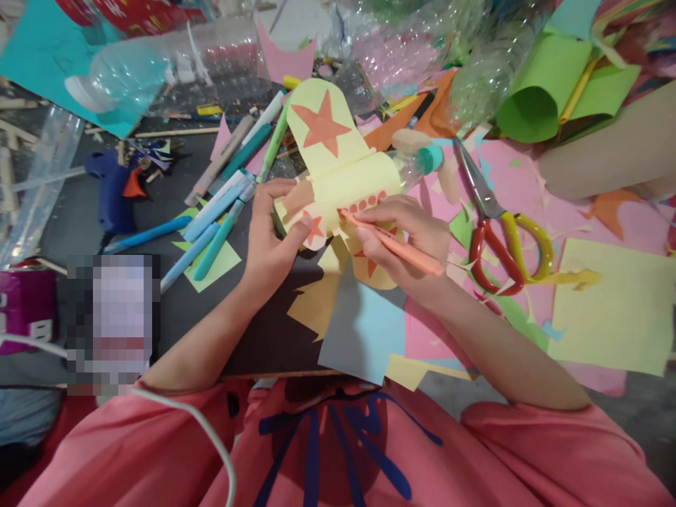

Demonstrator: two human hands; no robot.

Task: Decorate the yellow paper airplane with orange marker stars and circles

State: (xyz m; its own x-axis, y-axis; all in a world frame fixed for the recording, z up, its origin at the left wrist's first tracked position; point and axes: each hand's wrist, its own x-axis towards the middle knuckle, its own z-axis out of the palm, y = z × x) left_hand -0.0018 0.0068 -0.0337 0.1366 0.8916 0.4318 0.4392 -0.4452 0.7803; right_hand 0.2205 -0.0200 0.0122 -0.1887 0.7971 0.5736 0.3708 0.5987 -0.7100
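Wrapped in pale yellow paper, a small plastic bottle (355, 179) lies on its side with its green cap (430, 160) to the right. Paper wings with orange stars stick out from it, the largest wing (322, 127) pointing away from me. My left hand (274, 236) grips the bottle's left end, thumb on a small starred flap. In my right hand (409, 232) is an orange marker (401, 250), pinched by the fingers. Its tip touches the yellow paper at the left end of a row of orange dots (368, 203).
Scissors (491, 218) with red and yellow handles lie to the right. Several markers (227, 211) and a blue glue gun (112, 190) are on the left. Clear bottles (174, 63) line the back. Someone's arm (607, 144) reaches in from the right. Paper scraps surround the bottle.
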